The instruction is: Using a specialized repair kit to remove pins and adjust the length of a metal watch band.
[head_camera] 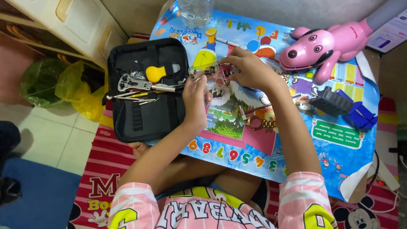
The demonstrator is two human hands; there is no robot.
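My left hand (196,98) and my right hand (251,68) meet over a small colourful table (347,169). Between their fingertips they pinch a small metal watch part (207,72); what it is exactly I cannot tell. Just left of my left hand lies an open black tool case (146,114) with a metal wrench tool (131,84), a yellow rubber blower (156,73) and several thin metal tools. A gold-coloured metal watch band (259,123) lies on the table below my right wrist.
A pink toy dog (322,46) sits at the back right. A black and blue holder block (343,106) is right of my right arm. A clear plastic bottle (195,12) stands at the far edge. White drawers (72,21) and plastic bags (63,85) are to the left.
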